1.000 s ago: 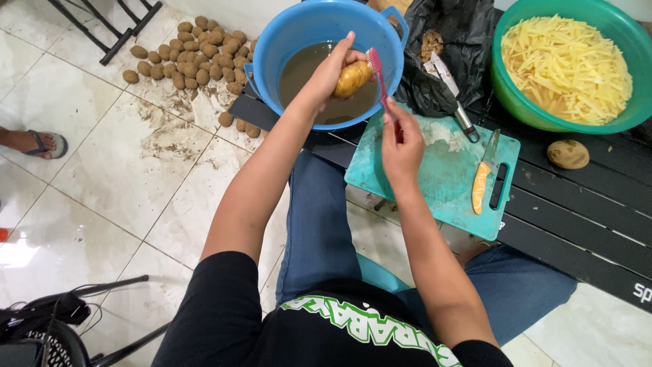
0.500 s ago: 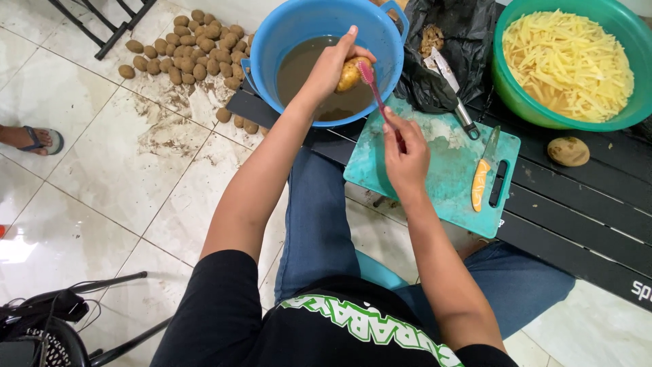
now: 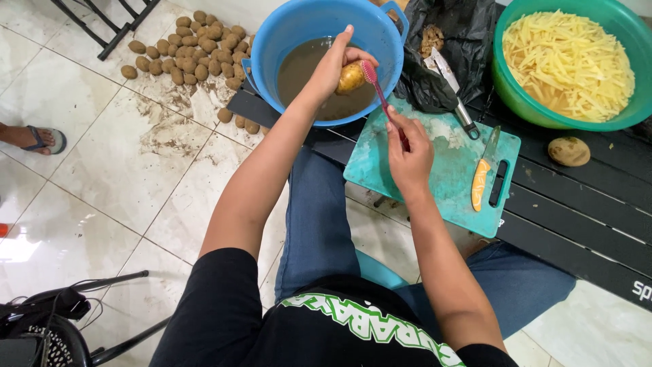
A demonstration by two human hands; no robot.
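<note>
far side of potato [image 3: 350, 77] hidden behind left hand [image 3: 331, 68]; lower toothbrush [image 3: 384, 102] handle buried in right hand [image 3: 409, 155]. bottom of blue basin [image 3: 285, 34] lost under murky water. green basin [image 3: 516, 88] cut off at top and right edges. sandalled foot [image 3: 30, 138] cropped at left edge. contents of black bag [image 3: 462, 30] too small to tell.

The blue basin [image 3: 285, 41] looks like smooth, glossy plastic, as does the green basin [image 3: 516, 95]. The teal cutting board [image 3: 441, 177] is matt plastic, scuffed and smeared pale. The knife [image 3: 483, 173] has a dull metal blade and an orange plastic handle. The pink toothbrush [image 3: 377, 88] is slim plastic with bristles. The wet potato [image 3: 350, 77] shines; the dry potato [image 3: 568, 151] is matt and rough. The floor tiles [image 3: 102, 204] are glossy and mud-streaked. The black bag [image 3: 448, 41] is crinkled, shiny plastic film.
</note>
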